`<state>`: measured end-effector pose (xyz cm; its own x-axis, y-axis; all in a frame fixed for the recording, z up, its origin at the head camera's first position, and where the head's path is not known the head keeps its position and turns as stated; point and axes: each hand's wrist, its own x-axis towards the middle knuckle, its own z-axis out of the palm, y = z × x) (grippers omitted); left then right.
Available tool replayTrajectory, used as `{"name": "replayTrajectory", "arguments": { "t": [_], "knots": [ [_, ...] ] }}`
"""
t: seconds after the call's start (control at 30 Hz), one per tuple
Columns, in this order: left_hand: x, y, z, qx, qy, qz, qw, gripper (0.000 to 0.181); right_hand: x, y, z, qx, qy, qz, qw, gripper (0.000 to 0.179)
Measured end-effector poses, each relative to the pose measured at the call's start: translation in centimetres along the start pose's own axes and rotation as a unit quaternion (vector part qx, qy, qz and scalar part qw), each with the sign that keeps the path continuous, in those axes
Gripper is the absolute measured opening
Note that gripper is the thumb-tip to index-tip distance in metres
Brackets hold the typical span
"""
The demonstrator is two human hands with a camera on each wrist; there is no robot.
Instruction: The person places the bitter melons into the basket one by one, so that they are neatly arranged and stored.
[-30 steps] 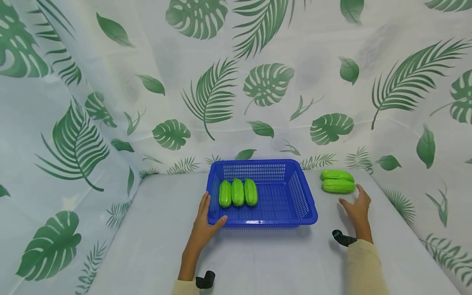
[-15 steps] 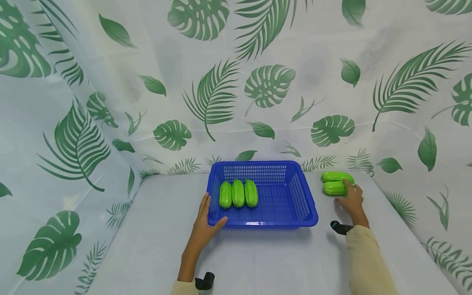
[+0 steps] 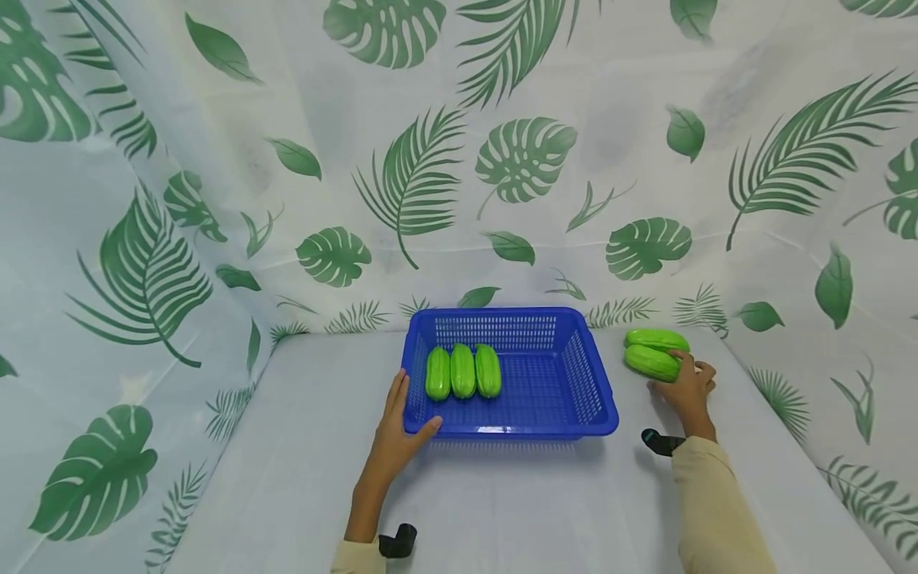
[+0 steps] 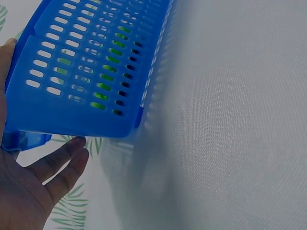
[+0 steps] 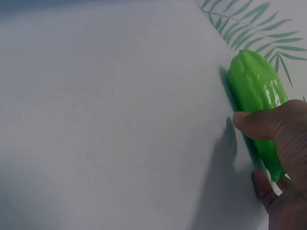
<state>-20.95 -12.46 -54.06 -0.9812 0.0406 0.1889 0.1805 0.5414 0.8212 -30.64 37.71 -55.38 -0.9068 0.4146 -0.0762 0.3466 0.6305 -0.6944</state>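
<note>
Gripping the near green gourd (image 3: 651, 363) to the right of the blue plastic basket (image 3: 538, 395)

Right of the basket, the right hand (image 3: 687, 392) holds the near green gourd between thumb and fingers, the spread only as wide as the gourd itself. That gourd lies at a slant, with the far green gourd (image 3: 656, 339) close behind it, also right of the basket; whether the gripped one rests fully on the white table (image 3: 502, 510) cannot be told.

Three more green gourds (image 3: 462, 372) lie side by side in the left half of the basket.

At the basket's near left corner, the left hand (image 3: 393, 446) is spread wide, its thumb at the front rim and its fingers along the left side.

Behind the basket hangs a leaf-printed cloth (image 3: 527, 159). Nearer than the basket are beige sleeves (image 3: 717, 502) and black wrist devices (image 3: 398, 542).
</note>
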Motion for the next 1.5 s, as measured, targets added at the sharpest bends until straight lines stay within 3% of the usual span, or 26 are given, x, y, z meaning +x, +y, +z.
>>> {"name": "replayTrajectory", "arguments": {
  "t": [0.4,0.57,0.83,1.2,1.37,1.5],
  "knots": [
    [0.0,-0.1,-0.1,-0.005,0.004,-0.005,1.0000,0.094,-0.2,1.8,0.5,0.076,0.043,-0.057,0.9946,0.068],
    [0.0,-0.2,0.1,-0.003,0.007,-0.003,1.0000,0.094,-0.4,2.0,0.8,0.103,0.044,-0.051,0.9925,0.067],
    [0.0,-0.2,0.1,-0.006,0.006,0.001,1.0000,0.094,-0.8,2.0,1.0,0.104,0.050,-0.043,0.9925,0.070],
    [-0.1,-0.3,0.3,-0.008,0.004,0.003,1.0000,0.096,-2.3,1.8,-0.1,0.122,0.063,-0.015,0.9904,0.076],
    [-0.1,-0.2,0.2,-0.004,0.004,0.006,1.0000,0.095,-3.0,1.2,-0.9,0.210,0.078,-0.011,0.9746,0.072],
    [-0.1,-0.3,0.2,-0.005,0.004,0.007,1.0000,0.095,-3.4,0.5,-1.7,0.326,0.076,-0.003,0.9423,0.063]
  ]
}}
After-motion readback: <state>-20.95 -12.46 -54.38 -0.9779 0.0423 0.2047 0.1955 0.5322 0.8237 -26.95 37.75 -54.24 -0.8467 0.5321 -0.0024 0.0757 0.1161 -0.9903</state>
